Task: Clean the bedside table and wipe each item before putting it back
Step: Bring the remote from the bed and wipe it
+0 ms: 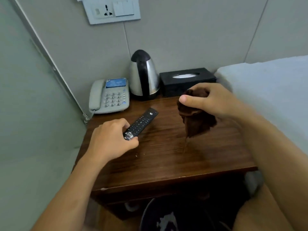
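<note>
**Bedside table, remote and cloth in hand**

Grey padded wall panels back a dark wooden table [166, 157] wedged between a side wall and the bed [270, 90]. Along the table's back edge, left to right: grey phone [109, 96], steel kettle [144, 75], black tissue box [187, 81], with kettle and box just beside each other. A socket plate [110, 10] sits high on the wall.

Left hand [110, 140] has fingers and thumb curled round the near end of the black remote [141, 123]; the far end points toward the kettle, and whether the remote rests on the wood or is slightly lifted is unclear. Right hand [210, 101] clenches a bunched brown cloth [195, 119] above the table's middle, thumb across the front, cloth hanging down in a point (a faint streak shows on the wood under it). Below the table edge something dark and blurry, can't identify.
</note>
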